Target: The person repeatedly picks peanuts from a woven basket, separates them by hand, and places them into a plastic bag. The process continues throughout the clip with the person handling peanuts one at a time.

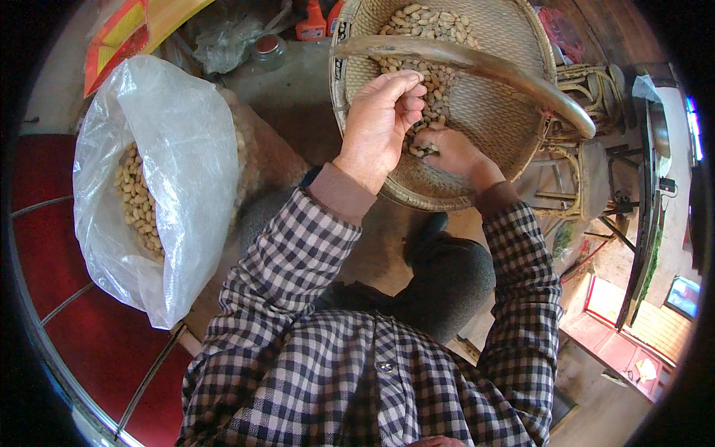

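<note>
A woven basket [491, 112] with a thick wooden handle [441, 53] stands before me, with many unshelled peanuts [430, 25] inside. My left hand [382, 120] is raised over the basket's near left side, its fingers curled and thumb against the forefinger; whether something small is pinched there cannot be told. Lower in the basket, my right hand [455, 153] has its fingers closed around a few peanuts, beside the pile. On the left, a translucent white plastic sack [190, 145] stands with its mouth partly folded over, and more peanuts [137, 201] show within.
Bamboo stools [592, 167] stand right of the basket. Beyond the sack are a jar with a dark red lid [267, 44], crumpled clear plastic [226, 47] and an orange bottle [311, 25]. A dark red panelled surface [50, 246] lies at the far left. My bent knee is below the basket.
</note>
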Motion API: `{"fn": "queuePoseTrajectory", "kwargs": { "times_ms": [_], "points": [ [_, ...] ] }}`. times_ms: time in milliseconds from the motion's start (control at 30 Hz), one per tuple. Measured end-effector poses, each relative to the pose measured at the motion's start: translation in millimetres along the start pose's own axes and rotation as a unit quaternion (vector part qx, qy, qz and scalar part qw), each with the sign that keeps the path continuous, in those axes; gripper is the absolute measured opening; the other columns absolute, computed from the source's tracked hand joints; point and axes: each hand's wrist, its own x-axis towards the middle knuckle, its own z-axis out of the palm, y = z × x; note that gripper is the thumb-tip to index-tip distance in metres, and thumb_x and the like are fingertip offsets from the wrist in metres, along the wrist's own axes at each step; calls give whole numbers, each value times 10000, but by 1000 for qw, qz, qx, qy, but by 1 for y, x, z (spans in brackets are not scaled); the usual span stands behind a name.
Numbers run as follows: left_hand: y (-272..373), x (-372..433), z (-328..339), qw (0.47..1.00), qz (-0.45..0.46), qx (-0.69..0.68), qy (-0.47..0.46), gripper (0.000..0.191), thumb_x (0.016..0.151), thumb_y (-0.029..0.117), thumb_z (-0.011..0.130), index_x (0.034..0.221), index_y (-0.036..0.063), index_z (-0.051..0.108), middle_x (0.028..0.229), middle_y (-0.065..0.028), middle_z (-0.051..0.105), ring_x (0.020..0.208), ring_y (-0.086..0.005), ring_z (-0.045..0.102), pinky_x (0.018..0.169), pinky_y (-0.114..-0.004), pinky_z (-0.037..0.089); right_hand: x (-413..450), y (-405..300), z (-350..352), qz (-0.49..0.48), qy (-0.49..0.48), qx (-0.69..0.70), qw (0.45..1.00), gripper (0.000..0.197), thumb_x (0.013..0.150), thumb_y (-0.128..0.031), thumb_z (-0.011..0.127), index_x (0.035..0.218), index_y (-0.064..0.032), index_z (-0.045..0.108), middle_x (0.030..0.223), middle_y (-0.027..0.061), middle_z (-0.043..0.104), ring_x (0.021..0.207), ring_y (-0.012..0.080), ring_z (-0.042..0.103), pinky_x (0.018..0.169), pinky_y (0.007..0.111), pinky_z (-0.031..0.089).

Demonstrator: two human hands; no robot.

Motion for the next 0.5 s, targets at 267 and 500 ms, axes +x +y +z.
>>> {"fn": "queuePoseTrajectory", "kwargs": {
  "times_ms": [267, 500],
  "points": [
    [-4, 1, 0, 1000, -7, 2, 8, 117, 875, 105, 629, 965, 32, 648, 802, -25, 631, 674, -98, 565, 593, -220, 475, 6, -1, 11, -8, 33, -9, 999, 270, 673, -86, 669, 941, -60, 639, 942, 162, 616, 925, 378, 585, 818, 440, 477],
    [-7, 5, -6, 1000, -10, 14, 1, 100, 882, 105, 617, 952, 37, 636, 814, -23, 635, 688, -94, 572, 595, -214, 474, 6, -8, 0, 14, 102, 6, 995, 260, 661, -57, 670, 920, -43, 665, 874, 162, 636, 819, 331, 614, 768, 395, 500]
  ]
}}
